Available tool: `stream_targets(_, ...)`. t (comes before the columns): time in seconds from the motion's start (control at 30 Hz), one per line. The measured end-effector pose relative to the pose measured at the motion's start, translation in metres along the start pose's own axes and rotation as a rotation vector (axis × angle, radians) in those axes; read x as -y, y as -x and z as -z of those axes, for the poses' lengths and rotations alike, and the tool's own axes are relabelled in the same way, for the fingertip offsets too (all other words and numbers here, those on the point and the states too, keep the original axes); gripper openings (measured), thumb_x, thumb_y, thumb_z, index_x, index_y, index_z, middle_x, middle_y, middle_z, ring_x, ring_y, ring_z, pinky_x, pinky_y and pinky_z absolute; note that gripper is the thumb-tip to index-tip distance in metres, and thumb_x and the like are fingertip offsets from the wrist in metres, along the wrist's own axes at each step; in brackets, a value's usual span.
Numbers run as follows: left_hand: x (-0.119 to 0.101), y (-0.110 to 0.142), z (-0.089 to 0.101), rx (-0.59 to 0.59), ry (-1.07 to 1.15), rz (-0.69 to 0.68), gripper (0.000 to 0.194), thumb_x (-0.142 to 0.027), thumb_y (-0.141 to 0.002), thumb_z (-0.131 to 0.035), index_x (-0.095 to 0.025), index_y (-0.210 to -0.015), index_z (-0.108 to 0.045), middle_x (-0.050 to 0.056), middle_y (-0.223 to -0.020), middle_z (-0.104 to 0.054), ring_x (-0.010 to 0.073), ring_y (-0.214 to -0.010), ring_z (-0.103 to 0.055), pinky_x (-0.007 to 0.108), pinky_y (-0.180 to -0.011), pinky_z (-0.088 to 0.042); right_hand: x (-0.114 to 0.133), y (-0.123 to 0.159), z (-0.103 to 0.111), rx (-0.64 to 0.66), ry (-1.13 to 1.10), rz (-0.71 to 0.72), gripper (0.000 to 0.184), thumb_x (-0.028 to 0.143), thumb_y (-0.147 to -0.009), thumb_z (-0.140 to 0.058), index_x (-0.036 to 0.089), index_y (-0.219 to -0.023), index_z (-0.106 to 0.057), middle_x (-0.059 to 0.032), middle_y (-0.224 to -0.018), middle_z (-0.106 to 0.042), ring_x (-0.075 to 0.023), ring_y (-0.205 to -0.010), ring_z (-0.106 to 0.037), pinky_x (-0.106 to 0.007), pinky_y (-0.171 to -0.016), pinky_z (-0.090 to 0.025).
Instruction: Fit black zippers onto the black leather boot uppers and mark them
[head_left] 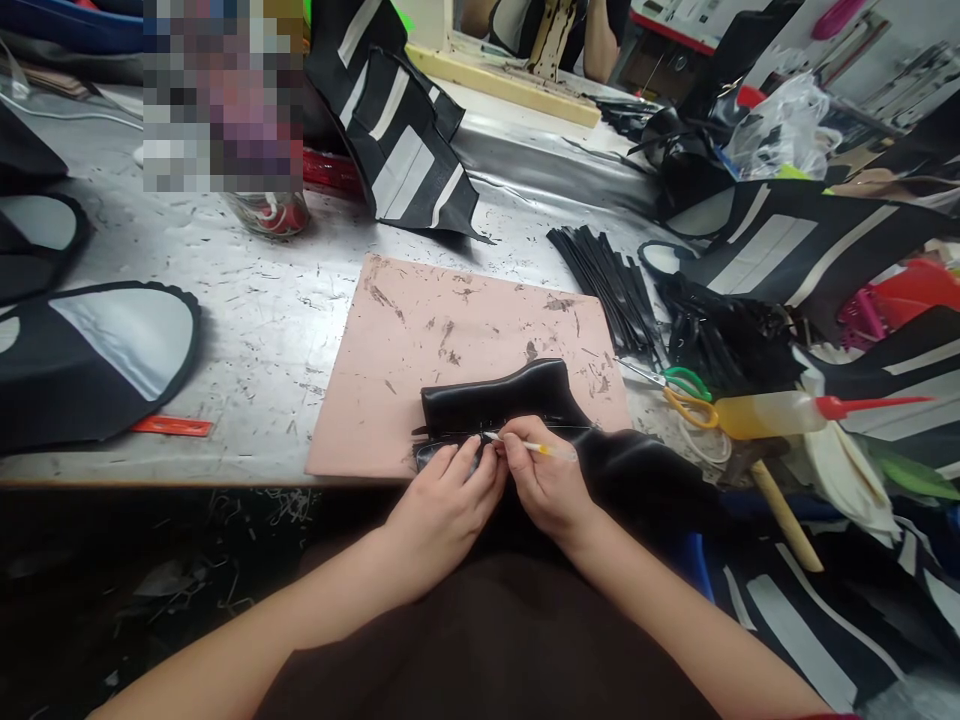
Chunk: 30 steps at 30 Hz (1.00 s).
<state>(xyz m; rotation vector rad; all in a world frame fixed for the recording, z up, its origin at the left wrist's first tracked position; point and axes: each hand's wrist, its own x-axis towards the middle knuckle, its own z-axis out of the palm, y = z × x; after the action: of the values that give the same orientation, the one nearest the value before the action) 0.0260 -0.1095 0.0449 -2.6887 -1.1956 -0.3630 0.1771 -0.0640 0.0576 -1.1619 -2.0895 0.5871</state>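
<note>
Work on the black leather (495,400) appears unfinished: right grip (551,482) clasps the pen (553,452), left grip (450,500) touches the black leather, closure indeterminable.

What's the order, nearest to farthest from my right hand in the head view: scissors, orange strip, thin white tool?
1. Thin white tool: in your right hand.
2. Scissors: to the hand's right.
3. Orange strip: over at left.
</note>
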Motion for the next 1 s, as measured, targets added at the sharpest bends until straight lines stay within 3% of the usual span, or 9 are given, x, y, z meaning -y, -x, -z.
stream_targets(0.23, -0.0007, 0.0001, 0.0001, 0.028, -0.03, 0.0, 0.039, -0.011, -0.086, -0.035, -0.008, -0.12, -0.052, 0.011, -0.118, -0.059, 0.0264, -0.11, -0.053, 0.038, -0.089, -0.043, -0.0041, 0.0056, -0.0006, -0.091, -0.057, -0.079, 0.013, 0.021, -0.09, -0.038, 0.019, -0.085, -0.05, -0.0016, -0.076, -0.056, -0.0128, -0.066, -0.06, -0.026, -0.061, -0.05)
stream_targets(1.0, -0.0002, -0.0028, 0.0018, 0.03, -0.019, -0.001, 0.037, -0.014, -0.086, -0.035, -0.008, -0.117, -0.055, 0.011, -0.117, -0.06, 0.027, -0.109, -0.054, 0.038, -0.088, -0.043, -0.0016, 0.0007, 0.0007, -0.059, 0.027, -0.062, 0.016, 0.021, -0.09, -0.037, 0.019, -0.084, -0.052, -0.0031, -0.074, -0.06, -0.0133, -0.066, -0.061, -0.025, -0.061, -0.05)
